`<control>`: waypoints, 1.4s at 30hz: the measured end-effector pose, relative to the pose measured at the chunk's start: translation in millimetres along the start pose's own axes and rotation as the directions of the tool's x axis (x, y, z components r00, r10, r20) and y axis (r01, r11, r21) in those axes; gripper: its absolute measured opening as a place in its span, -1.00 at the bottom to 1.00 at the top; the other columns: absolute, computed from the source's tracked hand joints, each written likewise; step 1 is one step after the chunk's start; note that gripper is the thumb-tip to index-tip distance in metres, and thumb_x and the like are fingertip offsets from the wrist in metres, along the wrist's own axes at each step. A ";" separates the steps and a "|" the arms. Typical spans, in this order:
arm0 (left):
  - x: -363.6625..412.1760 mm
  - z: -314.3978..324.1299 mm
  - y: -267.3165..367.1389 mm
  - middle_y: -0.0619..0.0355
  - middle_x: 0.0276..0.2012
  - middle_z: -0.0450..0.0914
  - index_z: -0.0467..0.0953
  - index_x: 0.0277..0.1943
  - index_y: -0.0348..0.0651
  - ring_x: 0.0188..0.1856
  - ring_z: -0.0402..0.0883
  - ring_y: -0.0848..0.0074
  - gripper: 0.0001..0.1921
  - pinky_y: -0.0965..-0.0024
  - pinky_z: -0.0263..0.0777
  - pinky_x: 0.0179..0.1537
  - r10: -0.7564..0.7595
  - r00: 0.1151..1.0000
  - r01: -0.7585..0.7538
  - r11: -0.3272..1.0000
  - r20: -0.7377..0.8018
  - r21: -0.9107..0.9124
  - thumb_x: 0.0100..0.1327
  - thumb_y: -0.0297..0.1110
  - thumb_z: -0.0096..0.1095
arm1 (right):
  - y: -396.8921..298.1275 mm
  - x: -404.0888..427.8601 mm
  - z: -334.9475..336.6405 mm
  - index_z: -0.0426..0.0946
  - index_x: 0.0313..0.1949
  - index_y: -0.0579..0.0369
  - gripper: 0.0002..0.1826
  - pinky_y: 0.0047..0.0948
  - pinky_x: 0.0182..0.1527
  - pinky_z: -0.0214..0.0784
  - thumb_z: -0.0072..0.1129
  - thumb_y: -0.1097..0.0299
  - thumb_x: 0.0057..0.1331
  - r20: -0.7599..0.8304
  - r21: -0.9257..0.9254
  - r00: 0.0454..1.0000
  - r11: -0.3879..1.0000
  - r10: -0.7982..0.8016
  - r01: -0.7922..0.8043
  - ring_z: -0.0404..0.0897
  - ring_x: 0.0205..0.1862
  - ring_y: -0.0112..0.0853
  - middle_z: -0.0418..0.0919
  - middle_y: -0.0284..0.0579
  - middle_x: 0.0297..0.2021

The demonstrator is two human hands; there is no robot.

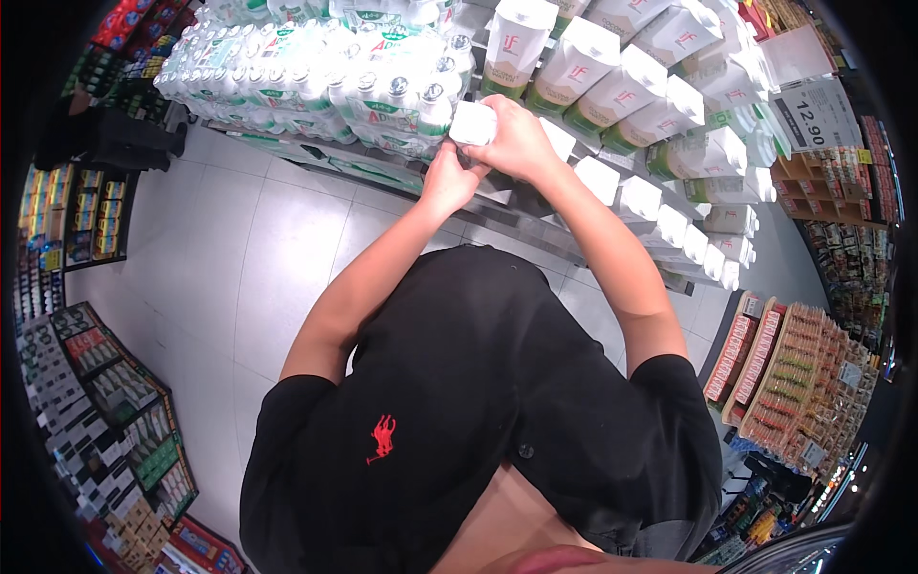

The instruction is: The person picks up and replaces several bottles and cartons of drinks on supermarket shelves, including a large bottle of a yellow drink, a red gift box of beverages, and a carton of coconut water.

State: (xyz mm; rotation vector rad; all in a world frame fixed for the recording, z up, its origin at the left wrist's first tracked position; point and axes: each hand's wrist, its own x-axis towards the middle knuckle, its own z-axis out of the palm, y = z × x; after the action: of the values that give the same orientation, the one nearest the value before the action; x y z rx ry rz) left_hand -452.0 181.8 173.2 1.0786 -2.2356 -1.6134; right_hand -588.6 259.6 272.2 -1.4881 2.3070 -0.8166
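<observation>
A white carton [473, 123], seen from its top end, is between my hands at the display's front edge. My right hand [518, 140] grips its right side, with the thumb along the near edge. My left hand [452, 178] holds it from below and the left; those fingertips are partly hidden. Just left of the carton stand shrink-wrapped packs of white bottles [387, 100] with green labels and foil caps. Behind and to the right, white-and-green cartons of coconut water [574, 68] stand upright in rows.
More white cartons [638, 199] sit on a lower level at the right. A price sign [817, 115] rises beyond them. Snack racks [789, 380] stand at the right, and stocked shelves [122, 409] at the lower left. Another person [122, 133] stands upper left on the tiled floor [280, 237].
</observation>
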 end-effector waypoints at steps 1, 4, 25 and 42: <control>-1.3 1.9 1.3 -0.11 0.24 0.62 0.28 0.43 -0.31 0.22 0.69 0.25 -0.21 0.18 0.52 0.26 -0.007 1.000 0.008 1.000 -0.030 0.026 0.27 -0.17 0.56 | -0.6 1.2 -0.4 0.52 0.16 0.22 -0.21 -0.09 0.15 0.55 0.60 0.11 -0.02 0.015 -0.038 1.000 0.999 0.010 -0.009 0.70 0.09 0.00 0.70 0.18 0.02; -5.6 11.2 3.9 -0.12 0.20 0.65 0.28 0.41 -0.28 0.15 0.73 0.23 -0.24 0.18 0.56 0.18 0.013 0.995 -0.001 0.994 -0.102 0.108 0.28 -0.19 0.54 | 0.0 -0.2 -2.6 0.54 0.13 0.21 -0.24 -0.07 0.10 0.55 0.56 0.06 -0.02 0.050 -0.172 0.999 0.985 0.009 0.000 0.73 0.01 -0.02 0.73 0.14 -0.06; -5.9 16.8 20.5 -0.05 -0.03 0.73 0.04 0.60 -0.25 -0.10 0.78 0.26 -0.03 0.16 0.60 0.03 0.149 0.974 -0.125 0.981 -0.170 0.147 0.26 -0.27 0.53 | 7.9 13.8 -17.7 0.48 0.13 0.23 -0.20 -0.07 0.21 0.50 0.51 -0.06 0.03 0.217 -0.397 0.967 0.917 0.135 -0.039 0.71 0.08 0.01 0.72 0.15 -0.02; -74.9 -15.5 -75.2 -0.09 0.13 0.71 0.38 0.41 -0.31 -0.16 0.75 0.42 -0.35 0.31 0.61 -0.07 0.013 0.983 0.005 0.995 0.184 -0.100 0.37 -0.21 0.43 | 45.5 -41.7 -63.3 0.49 0.06 0.17 -0.38 -0.09 0.06 0.61 0.53 0.28 0.01 0.195 -0.447 0.978 0.894 0.072 0.024 0.71 0.02 -0.03 0.72 0.02 -0.08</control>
State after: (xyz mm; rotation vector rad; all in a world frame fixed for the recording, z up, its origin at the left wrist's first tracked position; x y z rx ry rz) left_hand -356.2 207.3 132.3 0.9334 -2.2361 -1.8723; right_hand -636.8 330.7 293.2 -1.6213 2.4475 -0.1033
